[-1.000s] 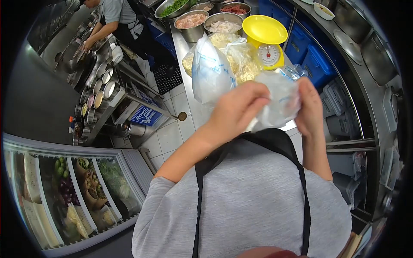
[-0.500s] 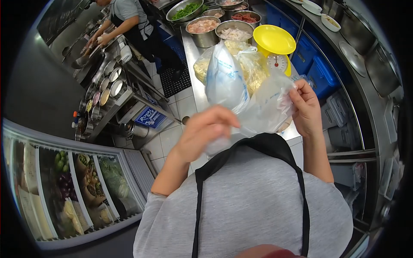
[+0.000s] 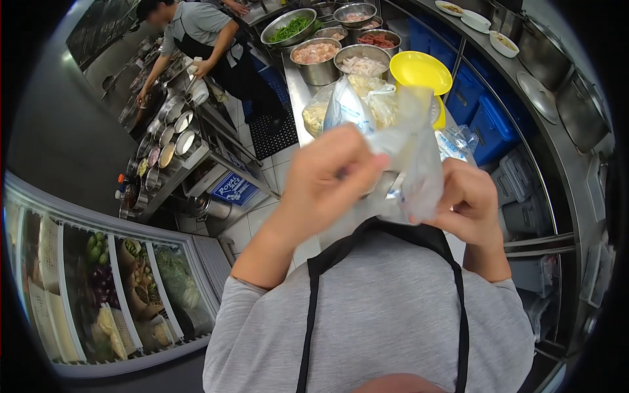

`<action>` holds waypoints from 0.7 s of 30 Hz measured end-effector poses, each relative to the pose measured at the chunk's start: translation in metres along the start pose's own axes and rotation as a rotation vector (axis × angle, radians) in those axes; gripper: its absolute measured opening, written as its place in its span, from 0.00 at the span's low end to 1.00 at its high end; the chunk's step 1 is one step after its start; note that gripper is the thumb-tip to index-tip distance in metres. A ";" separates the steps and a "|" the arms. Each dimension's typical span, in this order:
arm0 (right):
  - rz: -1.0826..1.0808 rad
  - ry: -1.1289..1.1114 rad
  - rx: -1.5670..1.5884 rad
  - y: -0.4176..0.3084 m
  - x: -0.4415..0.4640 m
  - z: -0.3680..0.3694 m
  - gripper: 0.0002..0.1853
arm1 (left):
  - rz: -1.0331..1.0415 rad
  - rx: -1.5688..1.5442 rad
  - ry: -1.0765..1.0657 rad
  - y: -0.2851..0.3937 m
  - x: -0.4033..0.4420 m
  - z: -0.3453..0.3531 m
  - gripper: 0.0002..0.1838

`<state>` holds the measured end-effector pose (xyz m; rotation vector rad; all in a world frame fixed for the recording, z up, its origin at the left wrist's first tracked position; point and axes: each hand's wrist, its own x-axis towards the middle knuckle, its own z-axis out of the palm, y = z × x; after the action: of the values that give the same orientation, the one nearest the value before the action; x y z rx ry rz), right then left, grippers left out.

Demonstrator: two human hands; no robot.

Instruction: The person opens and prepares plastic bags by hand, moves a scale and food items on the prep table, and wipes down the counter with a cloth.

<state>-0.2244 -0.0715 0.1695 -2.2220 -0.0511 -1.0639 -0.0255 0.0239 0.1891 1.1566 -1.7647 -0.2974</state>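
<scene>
A thin see-through plastic bag is stretched between my two hands in front of my chest, blurred by motion. My left hand is closed on the bag's left part, fingertips pinched together. On the other side, my right hand grips the bag's lower right part with curled fingers. Just beyond my left hand stands a white plastic bag with blue print. Filled bags of a pale yellow food lie beside it on the steel table. A yellow scale pan is behind my hands, with its dial mostly hidden by the bag.
Steel bowls of raw meat and a bowl of chopped greens fill the table's far end. Blue bins stand under the right shelf. A co-worker is at the stove, upper left. A glass-topped fridge is at lower left.
Both hands have moved, pulling the bag higher and tauter. My left hand went up and right and now pinches the bag. The co-worker's arm has reached further over the stove.
</scene>
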 end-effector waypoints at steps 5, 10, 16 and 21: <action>0.048 0.251 0.305 0.002 0.010 0.008 0.17 | -0.084 -0.125 -0.034 0.013 -0.018 -0.021 0.10; 0.130 1.012 0.186 0.008 0.024 -0.010 0.09 | -0.431 0.702 -0.460 0.011 -0.043 -0.069 0.21; -0.327 0.995 -0.419 0.042 -0.017 -0.076 0.16 | -0.506 0.592 0.061 0.042 -0.044 -0.097 0.32; -0.210 0.191 0.291 -0.004 0.047 0.053 0.10 | 0.038 0.000 0.165 0.034 -0.011 -0.016 0.37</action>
<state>-0.1585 -0.0486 0.1814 -1.8757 -0.3412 -1.2893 -0.0315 0.0551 0.2124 1.1135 -1.6401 -0.1745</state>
